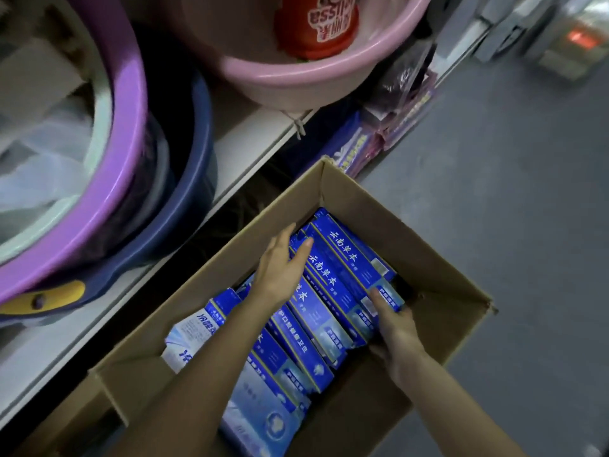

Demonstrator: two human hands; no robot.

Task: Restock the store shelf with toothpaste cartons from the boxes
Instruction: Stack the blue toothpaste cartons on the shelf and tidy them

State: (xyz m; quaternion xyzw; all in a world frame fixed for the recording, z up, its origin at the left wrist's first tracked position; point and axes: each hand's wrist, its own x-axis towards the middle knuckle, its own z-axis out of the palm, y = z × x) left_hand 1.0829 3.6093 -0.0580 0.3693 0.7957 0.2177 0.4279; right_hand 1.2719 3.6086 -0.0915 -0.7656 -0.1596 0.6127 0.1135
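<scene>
I am looking down into an open cardboard box (412,232) that sits on the grey floor (514,199), hard against the foot of the shelf (253,150). Blue toothpaste cartons (339,255) with white lettering lie inside, packed side by side in a slanted row from the far corner toward me. Beside them, at the near left of the box, are some paler blue-and-white packs (194,324).

My left hand (283,265) is reaching into the box with its fingers straight and together, laid against the far ends of the cartons, the thumb spread out over the top of one. It has hold of nothing. My right hand (393,328) is at the near ends of the cartons on the right side of the row. Its thumb lies on the top face and its fingers curl under and round the ends, so it grips them. How many cartons it holds I cannot tell.

On the shelf above stands a purple basin (128,120) nested in a dark blue basin (201,153). Further along is a pink basin (296,80) with a red container (316,28) inside it. Under the shelf edge, just beyond the box, purple packets (398,107) lean together.
</scene>
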